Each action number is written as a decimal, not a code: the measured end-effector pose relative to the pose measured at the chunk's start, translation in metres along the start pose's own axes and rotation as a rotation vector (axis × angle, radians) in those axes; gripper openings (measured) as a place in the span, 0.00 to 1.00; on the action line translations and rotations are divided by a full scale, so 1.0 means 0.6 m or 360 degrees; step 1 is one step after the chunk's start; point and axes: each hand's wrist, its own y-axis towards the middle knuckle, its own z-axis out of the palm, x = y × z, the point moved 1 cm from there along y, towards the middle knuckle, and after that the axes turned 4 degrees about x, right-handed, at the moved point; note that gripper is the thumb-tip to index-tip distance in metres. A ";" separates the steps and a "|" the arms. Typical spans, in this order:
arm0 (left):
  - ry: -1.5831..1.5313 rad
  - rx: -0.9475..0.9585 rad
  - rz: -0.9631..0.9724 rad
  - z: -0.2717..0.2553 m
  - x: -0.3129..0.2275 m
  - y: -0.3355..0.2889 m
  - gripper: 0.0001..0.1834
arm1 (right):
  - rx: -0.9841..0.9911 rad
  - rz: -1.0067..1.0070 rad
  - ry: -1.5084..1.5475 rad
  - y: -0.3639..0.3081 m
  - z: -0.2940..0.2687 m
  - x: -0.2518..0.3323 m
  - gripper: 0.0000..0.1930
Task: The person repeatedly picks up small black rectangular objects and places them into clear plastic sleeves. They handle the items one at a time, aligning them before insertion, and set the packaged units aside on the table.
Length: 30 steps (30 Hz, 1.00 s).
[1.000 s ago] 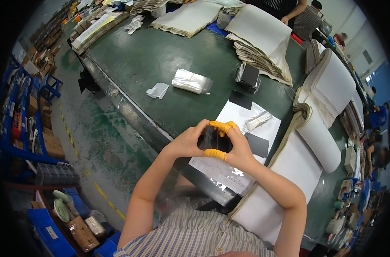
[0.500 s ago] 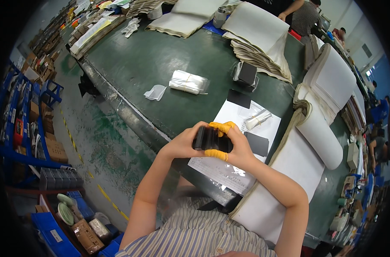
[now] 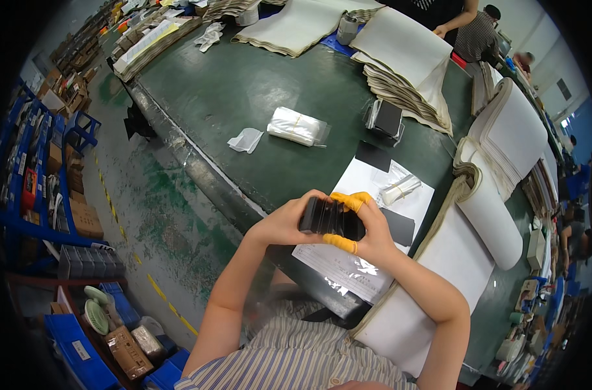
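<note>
Between my two hands is a stack of thin black rectangular plates (image 3: 328, 218), held just above the table's near edge. My left hand (image 3: 285, 224) grips its left end. My right hand (image 3: 374, 235), with yellow finger cots on thumb and finger, is closed round the right end. The plates look glossy and stand slightly apart in the middle. Under them lies a printed white sheet (image 3: 345, 268) in a clear sleeve. Two flat black plates, one at the sheet's far edge (image 3: 373, 156) and one beside my right hand (image 3: 398, 227), rest near a clear plastic packet (image 3: 400, 189).
A banded bundle of clear bags (image 3: 297, 127) and a crumpled plastic piece (image 3: 246, 140) lie on the green table (image 3: 198, 97). Farther right stands a black block of plates (image 3: 385, 119) in clear wrap. Thick paper stacks (image 3: 406, 49) line the far and right sides. Another person's hand (image 3: 441, 30) shows beyond.
The whole view has shifted a little, so the table things sit lower and farther right. Both hands still hold the black stack, now turned slightly, with its plates more spread.
</note>
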 end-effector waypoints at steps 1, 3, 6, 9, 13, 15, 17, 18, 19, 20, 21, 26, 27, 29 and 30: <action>-0.0005 0.0003 -0.0019 0.000 0.001 -0.001 0.39 | -0.0003 -0.0001 -0.0005 0.000 0.000 0.000 0.35; 0.0008 -0.0006 0.0001 -0.001 0.002 -0.001 0.38 | -0.0026 -0.0022 -0.0071 -0.001 0.000 0.000 0.35; 0.0010 -0.0029 0.0067 0.000 0.003 -0.002 0.37 | -0.0024 -0.0040 -0.0119 0.000 0.000 0.003 0.34; -0.0058 -0.0019 0.0071 0.002 0.008 0.001 0.38 | -0.0027 -0.0071 -0.0036 0.000 0.000 0.001 0.35; -0.0020 -0.0022 0.0074 0.005 0.008 0.002 0.40 | 0.0082 0.0237 0.0379 -0.015 0.013 -0.006 0.37; 0.0028 -0.0034 0.0091 0.006 0.010 0.001 0.40 | 0.0108 0.0184 0.0231 -0.009 0.011 -0.001 0.42; 0.0071 -0.0065 0.0186 0.007 0.011 0.004 0.40 | 0.0117 0.0147 0.0093 -0.001 0.006 0.013 0.45; 0.0083 -0.0077 0.0157 0.008 0.009 0.005 0.41 | 0.0115 0.0136 0.0034 0.003 0.003 0.023 0.46; 0.0090 -0.0087 0.0128 0.011 0.006 0.006 0.41 | 0.0115 0.0131 -0.0026 0.005 0.002 0.028 0.46; 0.0097 -0.0096 0.0097 0.014 0.004 0.007 0.41 | 0.0122 0.0176 -0.0072 0.008 0.003 0.028 0.46; 0.0121 -0.0096 0.0072 0.015 0.004 0.009 0.42 | 0.0130 0.0222 -0.0118 0.012 0.005 0.027 0.46; 0.0100 -0.0059 0.0008 0.010 0.004 0.010 0.45 | 0.0061 0.0225 -0.0097 0.013 0.013 0.029 0.40; 0.0090 -0.0045 0.0020 0.010 0.002 0.009 0.45 | 0.0044 0.0192 -0.0082 0.011 0.013 0.024 0.40; 0.0072 -0.0020 0.0049 0.008 -0.003 0.009 0.46 | 0.0032 0.0162 -0.0024 0.010 0.011 0.018 0.39; 0.0062 -0.0013 0.0045 0.007 -0.003 0.009 0.47 | 0.0040 0.0167 0.0021 0.010 0.010 0.017 0.38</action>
